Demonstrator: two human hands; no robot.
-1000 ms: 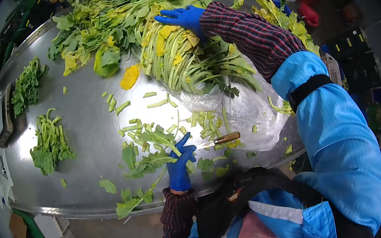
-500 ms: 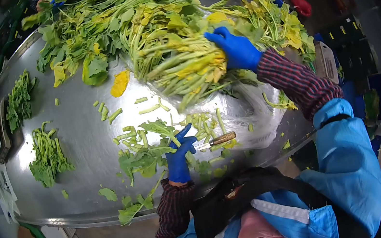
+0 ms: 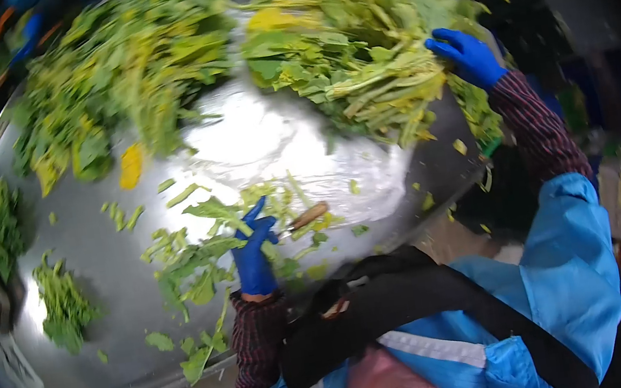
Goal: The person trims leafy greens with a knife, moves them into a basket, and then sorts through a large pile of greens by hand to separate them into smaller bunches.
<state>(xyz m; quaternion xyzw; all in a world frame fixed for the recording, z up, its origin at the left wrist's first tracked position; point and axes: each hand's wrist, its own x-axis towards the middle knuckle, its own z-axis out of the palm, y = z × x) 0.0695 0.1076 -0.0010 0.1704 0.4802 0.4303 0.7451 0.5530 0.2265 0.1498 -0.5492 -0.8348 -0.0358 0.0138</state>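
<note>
My left hand (image 3: 254, 257), in a blue glove, is closed around a leafy green stem (image 3: 219, 210) near the front of the metal table. Just right of it lies a knife (image 3: 308, 216) with a wooden handle; its blade is mostly hidden and blurred. My right hand (image 3: 468, 59), also gloved in blue, grips the right side of a big bunch of leafy greens (image 3: 391, 91) with yellowed leaves. Part of that hand's grip is hidden behind the stalks. Cut stem pieces (image 3: 167, 244) and loose leaves (image 3: 199, 277) lie around my left hand.
A second large heap of greens (image 3: 142, 67) covers the back left. Clear plastic film (image 3: 357, 187) lies on the metal table (image 3: 129, 315). Smaller bunches (image 3: 64, 304) rest at the left, near the table's raised rim. At the upper left is another person's blurred blue glove (image 3: 30, 31).
My right hand has shifted the bunch of greens to the right, away from the other heap, uncovering plastic film. My left hand still holds the stem. The camera view has shifted.
</note>
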